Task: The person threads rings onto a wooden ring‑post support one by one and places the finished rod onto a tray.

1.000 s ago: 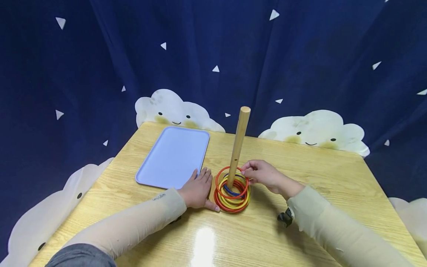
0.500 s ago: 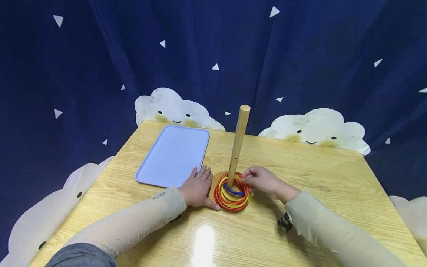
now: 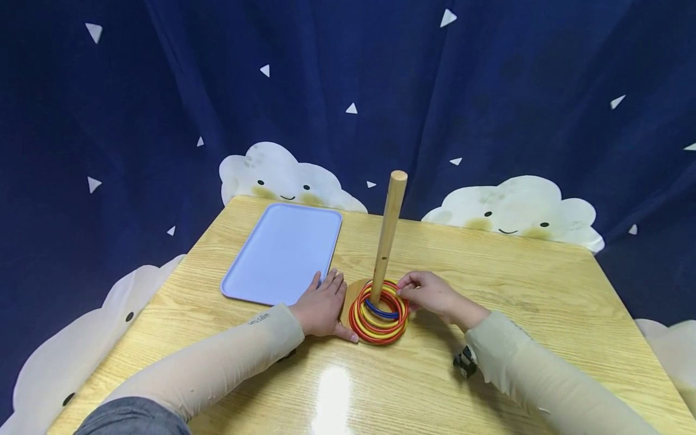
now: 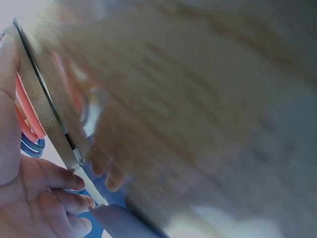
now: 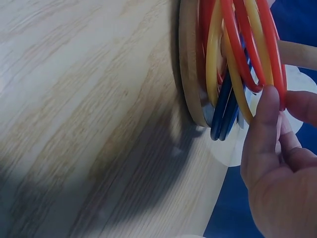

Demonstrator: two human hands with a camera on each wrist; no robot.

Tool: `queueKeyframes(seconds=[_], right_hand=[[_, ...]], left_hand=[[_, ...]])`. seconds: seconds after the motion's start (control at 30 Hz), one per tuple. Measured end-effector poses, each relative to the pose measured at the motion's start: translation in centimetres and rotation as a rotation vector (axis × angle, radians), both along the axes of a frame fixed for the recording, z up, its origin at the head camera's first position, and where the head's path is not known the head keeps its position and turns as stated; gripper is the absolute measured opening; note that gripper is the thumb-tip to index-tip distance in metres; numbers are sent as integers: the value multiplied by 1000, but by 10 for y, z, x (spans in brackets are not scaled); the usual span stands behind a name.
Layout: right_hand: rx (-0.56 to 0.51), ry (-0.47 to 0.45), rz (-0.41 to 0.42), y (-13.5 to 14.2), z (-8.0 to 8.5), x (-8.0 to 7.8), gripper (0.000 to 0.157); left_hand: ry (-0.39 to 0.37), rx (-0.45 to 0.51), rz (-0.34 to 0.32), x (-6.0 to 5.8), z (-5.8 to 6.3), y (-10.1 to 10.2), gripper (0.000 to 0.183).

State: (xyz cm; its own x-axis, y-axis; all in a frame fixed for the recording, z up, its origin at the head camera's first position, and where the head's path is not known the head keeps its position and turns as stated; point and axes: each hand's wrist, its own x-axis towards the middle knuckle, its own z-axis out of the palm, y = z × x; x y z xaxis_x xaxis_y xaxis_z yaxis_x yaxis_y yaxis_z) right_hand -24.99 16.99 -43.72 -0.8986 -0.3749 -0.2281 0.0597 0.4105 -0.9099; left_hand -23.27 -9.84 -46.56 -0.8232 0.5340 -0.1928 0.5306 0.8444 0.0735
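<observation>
An upright wooden post [image 3: 389, 232] rises from a round wooden base [image 3: 354, 294] on the table. Several red, yellow and blue rings lie loosely stacked around its foot. My right hand [image 3: 432, 297] is at the stack's right side, its thumb and fingers pinching the edge of a red ring [image 5: 270, 44] on top. In the right wrist view a yellow ring [image 5: 237, 94] and blue rings [image 5: 223, 111] sit lower, near the base. My left hand [image 3: 322, 311] rests against the left side of the base, fingers extended and thumb spread toward the rings.
A pale blue tray [image 3: 283, 254] lies at the left of the wooden table [image 3: 489, 266], close to my left fingertips. Behind the table hangs a dark blue curtain [image 3: 304, 48] with white clouds. The left wrist view is mostly blurred.
The red ring in my right hand was raised and tilted around the post; it has come down onto the stack. My right hand has shifted only slightly, and my left hand stays in place.
</observation>
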Motion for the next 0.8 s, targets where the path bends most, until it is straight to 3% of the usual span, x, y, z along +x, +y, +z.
queueKeyframes(seconds=[0.57,0.7,0.8], right_hand=[[-16,43,-9,9,3,-1,25],[1,94,15,8,14,0,27],[-3,151,40,6,28,2,28]], left_hand=[[-20,-4,1,1,1,0,121],[-54,17,13,-8,12,-5,117],[-88,117,37,-22,23,-15,106]])
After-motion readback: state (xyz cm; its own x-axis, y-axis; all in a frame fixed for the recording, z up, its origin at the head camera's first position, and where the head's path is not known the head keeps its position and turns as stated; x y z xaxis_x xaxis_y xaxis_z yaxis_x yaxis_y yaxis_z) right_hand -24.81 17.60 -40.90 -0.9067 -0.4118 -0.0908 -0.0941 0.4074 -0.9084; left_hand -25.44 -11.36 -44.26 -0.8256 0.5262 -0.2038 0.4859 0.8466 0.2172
